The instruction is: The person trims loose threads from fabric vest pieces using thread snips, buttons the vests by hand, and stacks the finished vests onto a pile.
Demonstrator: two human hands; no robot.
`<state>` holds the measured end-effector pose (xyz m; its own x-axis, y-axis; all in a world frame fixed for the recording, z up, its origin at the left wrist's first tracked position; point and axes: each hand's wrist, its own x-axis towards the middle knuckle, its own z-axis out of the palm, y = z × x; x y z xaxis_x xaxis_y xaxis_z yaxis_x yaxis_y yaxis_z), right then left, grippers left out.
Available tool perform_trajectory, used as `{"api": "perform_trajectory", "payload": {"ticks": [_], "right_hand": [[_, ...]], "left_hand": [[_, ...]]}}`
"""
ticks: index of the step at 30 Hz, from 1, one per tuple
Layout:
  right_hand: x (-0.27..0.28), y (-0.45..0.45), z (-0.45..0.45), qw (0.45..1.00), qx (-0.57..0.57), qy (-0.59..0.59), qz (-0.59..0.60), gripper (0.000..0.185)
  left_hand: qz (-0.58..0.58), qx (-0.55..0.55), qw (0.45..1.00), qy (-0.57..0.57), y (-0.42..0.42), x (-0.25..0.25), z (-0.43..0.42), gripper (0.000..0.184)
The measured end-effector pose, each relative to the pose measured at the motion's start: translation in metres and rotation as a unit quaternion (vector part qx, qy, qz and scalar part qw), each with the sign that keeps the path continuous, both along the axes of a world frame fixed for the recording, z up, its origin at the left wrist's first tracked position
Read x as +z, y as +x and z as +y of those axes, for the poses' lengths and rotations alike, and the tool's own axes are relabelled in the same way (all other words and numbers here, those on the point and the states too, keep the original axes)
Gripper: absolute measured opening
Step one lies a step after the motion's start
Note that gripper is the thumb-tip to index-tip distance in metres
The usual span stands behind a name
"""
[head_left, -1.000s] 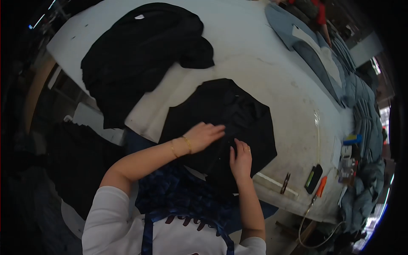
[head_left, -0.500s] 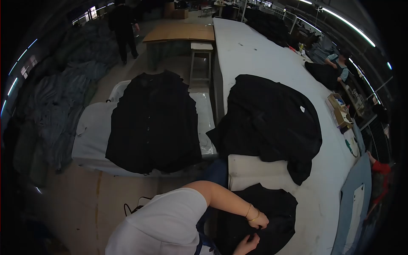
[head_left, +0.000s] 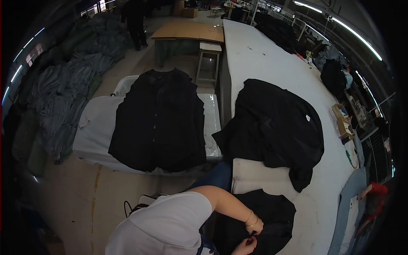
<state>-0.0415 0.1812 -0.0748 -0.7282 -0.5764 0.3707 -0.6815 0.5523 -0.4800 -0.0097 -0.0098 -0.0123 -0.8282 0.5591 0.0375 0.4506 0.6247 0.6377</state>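
A black sleeveless garment lies on the pale table at the bottom. My left hand, with gold bracelets at the wrist, is closed on a small fold of its black cloth. Just below it, my right hand has its fingers pinched together at the same fold, close to the left fingertips. A larger heap of black cloth with a small white tag lies farther up the table. Another black buttoned garment is spread over a lower stand on the left.
Grey-blue cloth is piled at the far left. A stool stands beside a brown-topped table. At the right are a small box of items, grey-blue cloth pieces and a person's red sleeve. Another person stands behind.
The view has swung left and up from the table's right side to the room. My hands, earlier apart with loose fingers on the garment, have come together and pinch its cloth.
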Motion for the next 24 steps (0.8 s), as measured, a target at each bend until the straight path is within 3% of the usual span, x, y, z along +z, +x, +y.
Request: {"api": "perform_trajectory", "payload": {"ticks": [10, 16, 18, 21, 24], "right_hand": [[-0.004, -0.004, 0.017, 0.998, -0.008, 0.005, -0.054, 0.018], [-0.008, -0.006, 0.030, 0.996, -0.020, 0.005, -0.088, 0.017], [-0.008, -0.007, 0.032, 0.995, -0.021, 0.005, -0.099, 0.017], [-0.009, -0.011, 0.034, 0.993, -0.021, 0.004, -0.115, 0.017], [-0.012, -0.011, 0.034, 0.991, -0.021, 0.002, -0.134, 0.017]], "left_hand": [[0.008, -0.043, 0.998, -0.036, -0.008, 0.004, 0.007, 0.021], [-0.080, -0.012, 0.997, -0.004, -0.005, -0.001, 0.003, 0.022], [0.102, 0.044, 0.984, 0.138, 0.011, -0.001, 0.002, 0.019], [0.196, 0.061, 0.962, 0.180, 0.023, -0.003, 0.004, 0.016], [0.103, 0.046, 0.985, 0.130, 0.021, -0.025, 0.010, 0.012]]}}
